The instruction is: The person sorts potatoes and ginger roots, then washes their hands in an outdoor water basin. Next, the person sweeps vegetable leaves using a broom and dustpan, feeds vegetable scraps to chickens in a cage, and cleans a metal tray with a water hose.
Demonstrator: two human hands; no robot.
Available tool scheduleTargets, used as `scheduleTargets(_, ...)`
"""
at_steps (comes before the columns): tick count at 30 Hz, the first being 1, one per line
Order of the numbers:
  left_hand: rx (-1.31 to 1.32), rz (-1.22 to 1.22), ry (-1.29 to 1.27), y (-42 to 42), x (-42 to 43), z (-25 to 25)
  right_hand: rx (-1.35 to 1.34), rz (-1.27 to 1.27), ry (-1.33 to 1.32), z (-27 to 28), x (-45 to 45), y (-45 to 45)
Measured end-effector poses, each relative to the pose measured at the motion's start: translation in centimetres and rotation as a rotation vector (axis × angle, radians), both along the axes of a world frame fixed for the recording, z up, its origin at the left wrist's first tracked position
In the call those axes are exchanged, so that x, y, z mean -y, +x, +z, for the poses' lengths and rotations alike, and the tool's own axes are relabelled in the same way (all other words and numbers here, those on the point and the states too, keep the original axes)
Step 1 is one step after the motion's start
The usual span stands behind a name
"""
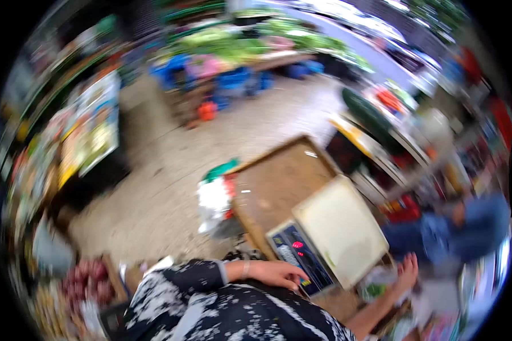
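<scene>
An electronic weighing scale with a pale flat pan stands in front of me on a wooden table. Its dark keypad panel shows red lit digits. My left hand is at the near edge of that panel, its fingers a little bent and holding nothing; whether a fingertip presses a key cannot be made out. Right of the scale, my right hand is raised off the pan with fingers apart and nothing in it. Below it lies a clear plastic bag with something green inside.
The shallow wooden tabletop extends beyond the scale, with plastic bags hanging at its left. A person in blue clothing is at the right. Leafy greens fill a far stall; red onion-like produce sits lower left. A large dark-green gourd lies right.
</scene>
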State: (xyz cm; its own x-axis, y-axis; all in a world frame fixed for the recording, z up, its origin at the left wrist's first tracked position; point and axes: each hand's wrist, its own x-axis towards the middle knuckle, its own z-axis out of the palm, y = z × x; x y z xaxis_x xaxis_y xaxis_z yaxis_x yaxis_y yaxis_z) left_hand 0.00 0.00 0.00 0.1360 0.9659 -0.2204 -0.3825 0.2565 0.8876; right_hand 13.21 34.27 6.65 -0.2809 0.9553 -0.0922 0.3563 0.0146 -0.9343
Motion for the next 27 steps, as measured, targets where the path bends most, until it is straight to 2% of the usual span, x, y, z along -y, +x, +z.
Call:
scheduleTargets(2, -0.019, 0.058, -0.032, 0.6, -3.0, 0.4, -0.077, 0.008, -0.059, -0.1, -2.1, -2.1)
scheduleTargets(3, -0.239, 0.099, 0.038, -9.7, 1.9, -4.4, -0.397, 0.064, -0.003, -6.1, 3.4, -12.0)
scheduleTargets(5, -0.225, 0.222, 0.037, -10.7, 3.2, -4.7, -0.422, 0.041, -0.112, -7.2, 6.5, -16.5)
scheduleTargets(6, -0.265, 0.255, -0.033, -11.8, 6.5, -4.3, -0.474, 0.129, -0.269, -9.6, 10.4, -19.2)
scheduleTargets(8, -0.255, 0.338, 0.001, -12.3, 6.5, -5.3, -0.482, 0.303, -0.355, -9.6, 13.0, -22.5)
scheduleTargets(12, -0.306, 0.398, 0.014, -14.2, 8.2, -6.1, -0.411, 0.555, -0.388, -8.5, 18.0, -27.7)
scheduleTargets(17, -0.437, 0.498, 0.085, -18.8, 13.2, -6.6, -0.305, 0.647, -0.312, -7.8, 23.0, -33.0)
scheduleTargets(18, -0.501, 0.595, 0.151, -20.3, 13.3, -9.2, -0.276, 0.665, -0.307, -6.8, 24.9, -34.5)
scheduleTargets(19, -0.410, 0.588, 0.081, -20.8, 16.0, -8.7, -0.229, 0.670, -0.337, -6.3, 28.2, -34.9)
scheduleTargets(21, -0.405, 0.621, 0.096, -25.0, 18.5, -9.5, -0.132, 0.711, -0.283, -7.9, 30.6, -38.5)
scheduleTargets(22, -0.451, 0.658, 0.035, -25.8, 21.7, -8.6, -0.087, 0.793, -0.361, -8.5, 33.4, -39.3)
scheduleTargets(24, -0.541, 0.769, -0.063, -29.8, 26.1, -6.9, -0.016, 0.888, -0.478, -9.7, 37.3, -44.5)
scheduleTargets(25, -0.639, 0.901, -0.130, -30.3, 28.7, -7.7, -0.008, 0.953, -0.529, -11.1, 40.8, -46.1)
scheduleTargets(27, -0.697, 1.104, -0.128, -33.1, 33.0, -8.4, 0.025, 1.235, -0.631, -11.3, 46.7, -51.0)
